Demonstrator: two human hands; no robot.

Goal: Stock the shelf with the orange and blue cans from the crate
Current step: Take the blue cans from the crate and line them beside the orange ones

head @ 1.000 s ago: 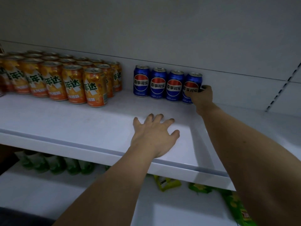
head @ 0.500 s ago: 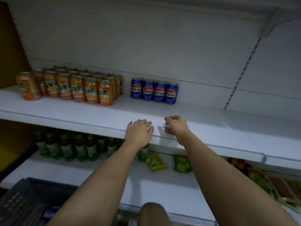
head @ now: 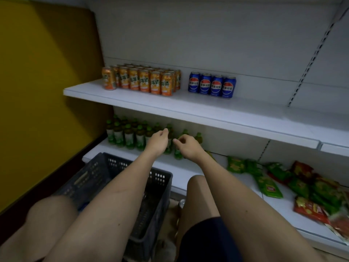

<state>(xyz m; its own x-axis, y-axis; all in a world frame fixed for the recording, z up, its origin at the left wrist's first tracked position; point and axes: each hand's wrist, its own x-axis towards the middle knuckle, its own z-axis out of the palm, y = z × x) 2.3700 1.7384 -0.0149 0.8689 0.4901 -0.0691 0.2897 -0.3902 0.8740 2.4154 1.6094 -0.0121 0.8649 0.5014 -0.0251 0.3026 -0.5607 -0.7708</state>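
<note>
Several orange cans [head: 140,80] stand in rows at the left of the white shelf [head: 188,108]. To their right, several blue cans [head: 212,86] stand in one row near the back wall. My left hand [head: 158,139] and my right hand [head: 186,146] hang below the shelf's front edge, close together, fingers loosely curled and holding nothing. The dark plastic crate [head: 117,178] sits on the floor under my left forearm; what lies inside is mostly hidden by my arm and knee.
Green bottles [head: 130,137] stand on the lower shelf behind my hands. Green and red snack bags [head: 294,184] lie on that shelf to the right. A yellow wall [head: 41,91] closes the left side. One can [head: 182,203] stands on the floor between my knees.
My right hand let go of the last blue can and both hands drew back off the shelf and down. The view pulled back, showing the crate and lower shelf.
</note>
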